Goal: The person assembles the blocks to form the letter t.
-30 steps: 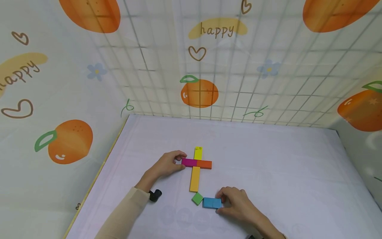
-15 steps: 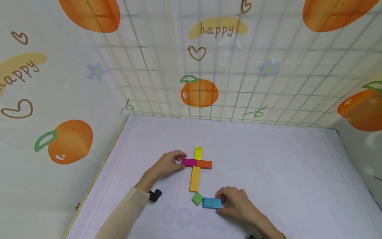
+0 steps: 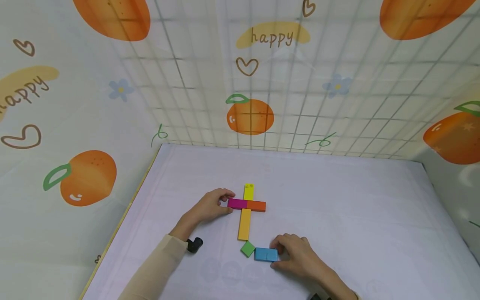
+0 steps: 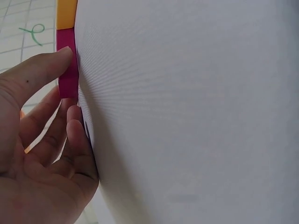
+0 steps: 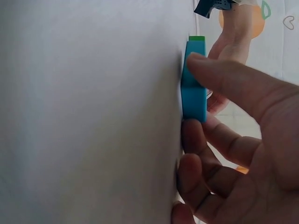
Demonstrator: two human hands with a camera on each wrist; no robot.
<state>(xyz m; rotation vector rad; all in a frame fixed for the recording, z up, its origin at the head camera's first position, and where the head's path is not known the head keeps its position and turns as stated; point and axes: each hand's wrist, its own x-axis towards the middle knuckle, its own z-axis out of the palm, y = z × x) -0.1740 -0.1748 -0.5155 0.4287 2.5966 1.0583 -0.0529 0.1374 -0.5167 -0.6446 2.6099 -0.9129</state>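
Note:
My left hand point(image 3: 211, 205) pinches the left end of a magenta block point(image 3: 237, 203) between thumb and fingers. An orange-red block point(image 3: 256, 206) meets its right end. A yellow block point(image 3: 248, 191) extends behind this row, and an amber block point(image 3: 244, 225) runs toward me from its front. A small green block point(image 3: 248, 249), turned like a diamond, lies at the amber block's near end. To its right are two blue blocks point(image 3: 266, 254) with a seam between them. My right hand point(image 3: 296, 254) grips their right end; the right wrist view shows the thumb point(image 5: 205, 70) across the blue side.
The blocks lie on a white tabletop point(image 3: 337, 200). A printed curtain point(image 3: 285, 83) with oranges and grid lines rises behind it, and more printed cloth point(image 3: 75, 233) hangs at the left. A black device point(image 3: 195, 245) sits at my left wrist.

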